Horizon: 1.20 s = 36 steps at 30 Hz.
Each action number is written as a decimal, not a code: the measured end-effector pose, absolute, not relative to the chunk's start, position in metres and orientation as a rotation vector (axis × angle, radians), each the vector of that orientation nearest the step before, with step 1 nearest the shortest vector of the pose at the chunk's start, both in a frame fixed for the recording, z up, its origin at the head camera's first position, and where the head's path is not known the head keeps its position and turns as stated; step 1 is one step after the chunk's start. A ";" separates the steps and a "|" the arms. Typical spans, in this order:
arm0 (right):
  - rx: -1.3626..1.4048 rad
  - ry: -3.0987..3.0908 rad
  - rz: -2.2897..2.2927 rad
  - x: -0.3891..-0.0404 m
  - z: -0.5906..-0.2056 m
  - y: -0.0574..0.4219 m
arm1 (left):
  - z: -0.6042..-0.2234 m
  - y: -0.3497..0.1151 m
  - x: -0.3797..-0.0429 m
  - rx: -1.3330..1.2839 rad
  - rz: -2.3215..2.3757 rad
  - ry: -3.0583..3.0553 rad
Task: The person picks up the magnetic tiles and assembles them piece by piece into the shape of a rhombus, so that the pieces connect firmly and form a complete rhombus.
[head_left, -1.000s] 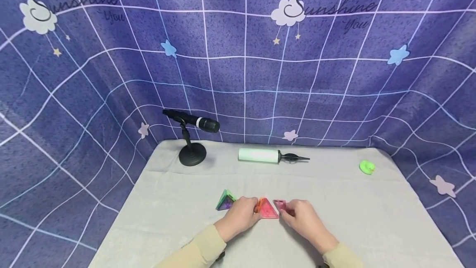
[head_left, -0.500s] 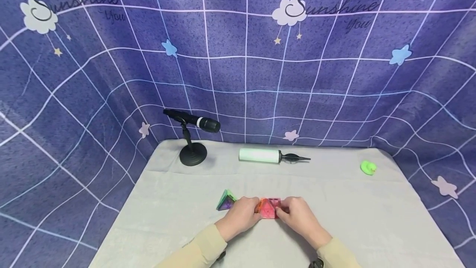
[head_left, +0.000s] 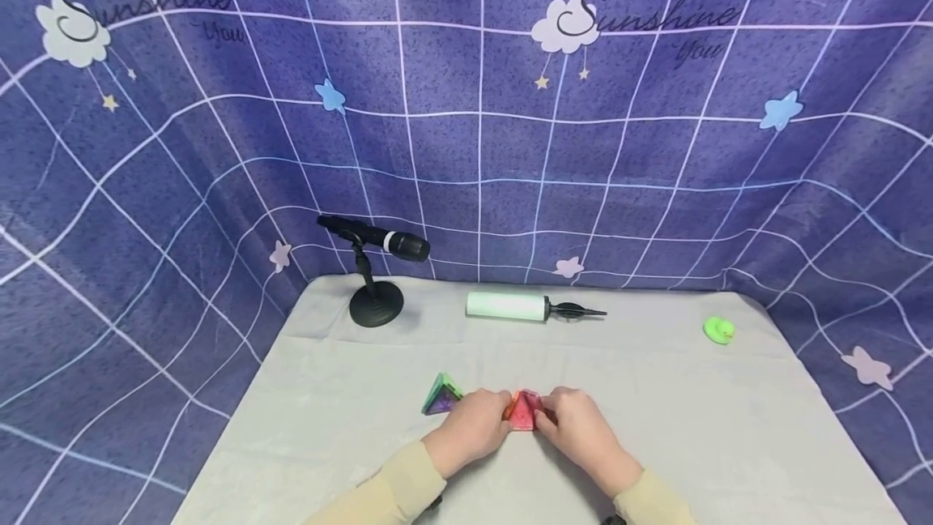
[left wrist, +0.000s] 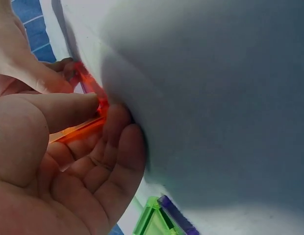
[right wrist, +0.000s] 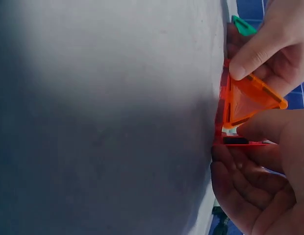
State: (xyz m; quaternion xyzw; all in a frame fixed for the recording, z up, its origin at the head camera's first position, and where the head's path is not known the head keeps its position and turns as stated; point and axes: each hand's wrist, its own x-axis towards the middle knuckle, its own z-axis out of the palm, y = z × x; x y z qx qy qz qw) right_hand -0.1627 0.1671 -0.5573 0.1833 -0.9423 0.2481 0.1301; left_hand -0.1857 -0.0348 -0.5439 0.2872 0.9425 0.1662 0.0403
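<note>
Near the table's front, my left hand point(head_left: 470, 425) pinches an orange triangular magnetic tile point(right wrist: 252, 98) between thumb and fingers. A red triangular tile point(head_left: 521, 416) sits between both hands and joins the orange one along an edge. My right hand point(head_left: 581, 425) grips a pinkish-red tile point(right wrist: 244, 141), which stands upright against the red tile's right side. The right fingers cover much of it. Left of my left hand stands a small pyramid of green and purple magnetic tiles point(head_left: 440, 397), partly hidden by that hand in the head view.
On the light tablecloth point(head_left: 328, 411), a black microphone on a stand point(head_left: 375, 266) is at back left. A pale green hand pump point(head_left: 510, 306) lies at back centre, and a green toy duck point(head_left: 719, 330) at back right. A blue patterned curtain point(head_left: 466, 144) hangs behind.
My right hand has moved left, bringing the pinkish-red tile from apart to against the red tile and tilting it upright. My left hand has stayed in nearly the same place.
</note>
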 end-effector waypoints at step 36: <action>0.616 -2.641 0.661 -0.152 -0.552 0.160 | -0.548 -0.033 -0.178 1.023 0.302 3.018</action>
